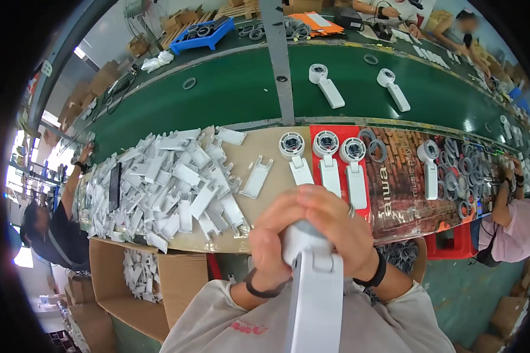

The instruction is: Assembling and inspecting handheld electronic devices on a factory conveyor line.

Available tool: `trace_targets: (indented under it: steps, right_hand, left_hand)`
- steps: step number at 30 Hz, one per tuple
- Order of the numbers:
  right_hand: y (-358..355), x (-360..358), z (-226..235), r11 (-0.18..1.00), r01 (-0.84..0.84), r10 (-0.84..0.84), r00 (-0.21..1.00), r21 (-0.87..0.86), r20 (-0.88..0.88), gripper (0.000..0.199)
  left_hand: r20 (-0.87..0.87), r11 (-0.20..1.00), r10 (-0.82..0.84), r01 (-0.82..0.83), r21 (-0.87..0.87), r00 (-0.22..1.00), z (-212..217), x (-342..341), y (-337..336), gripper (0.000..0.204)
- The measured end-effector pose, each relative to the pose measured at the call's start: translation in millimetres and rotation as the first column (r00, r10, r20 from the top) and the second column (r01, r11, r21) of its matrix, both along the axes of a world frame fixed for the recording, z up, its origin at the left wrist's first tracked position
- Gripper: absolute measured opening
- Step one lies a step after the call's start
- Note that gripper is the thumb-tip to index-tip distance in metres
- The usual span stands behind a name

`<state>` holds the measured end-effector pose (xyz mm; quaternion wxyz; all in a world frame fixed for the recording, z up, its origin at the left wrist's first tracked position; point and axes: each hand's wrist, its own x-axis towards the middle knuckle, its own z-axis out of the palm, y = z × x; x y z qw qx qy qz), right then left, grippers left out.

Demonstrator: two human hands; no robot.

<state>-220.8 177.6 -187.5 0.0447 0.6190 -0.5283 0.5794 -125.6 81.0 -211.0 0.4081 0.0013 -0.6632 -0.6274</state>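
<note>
Close in front of me is a white handheld fan (317,300), its long handle pointing down toward the lower edge. Both hands are wrapped round its round head: my left hand (270,240) presses from the left, my right hand (346,230) from the right, fingers meeting over the top. The palms cover most of the head. Just beyond my hands, three similar white fans (325,144) with open round heads and dark circuitry lie side by side on the bench. A loose white handle shell (257,177) lies to their left.
A large heap of white plastic shells (182,170) covers the left of the bench. Grey rings (462,170) and another fan (430,170) lie at the right. Behind runs a green conveyor (218,88) with two fans (330,88), crossed by a metal post (278,65). Co-workers sit at both sides.
</note>
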Motion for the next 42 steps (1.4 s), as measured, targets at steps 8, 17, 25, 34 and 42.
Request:
trace_targets:
  steps: [8, 17, 25, 34, 42]
  right_hand:
    - [4, 11, 2, 0.988, -0.088, 0.099, 0.992, -0.131, 0.075, 0.047]
    - [-6, 6, -4, 0.984, 0.127, -0.137, 0.988, -0.122, -0.075, 0.054]
    - [32, -9, -27, 0.845, -0.456, -0.018, 0.497, 0.278, 0.868, 0.07]
    - [66, -5, 17, 0.589, -0.744, -0.05, 0.357, 0.316, 0.933, 0.068]
    - [83, -36, 53, 0.545, -0.114, 0.109, 0.992, 0.831, 0.064, 0.052]
  left_hand:
    - [-0.171, 0.994, -0.026, 0.043, 0.101, 0.985, 9, 4, 17, 0.052]
    - [-0.012, 0.943, -0.041, 0.042, 0.33, 0.999, -2, 3, 16, 0.052]
    - [-0.158, 0.988, 0.151, -0.156, -0.02, 0.976, -13, -13, -21, 0.059]
    - [-0.32, 0.688, 0.39, -0.504, -0.521, 0.863, 3, -24, -39, 0.055]
    - [0.261, 0.962, -0.255, 0.272, -0.029, 0.931, 16, -3, -52, 0.052]
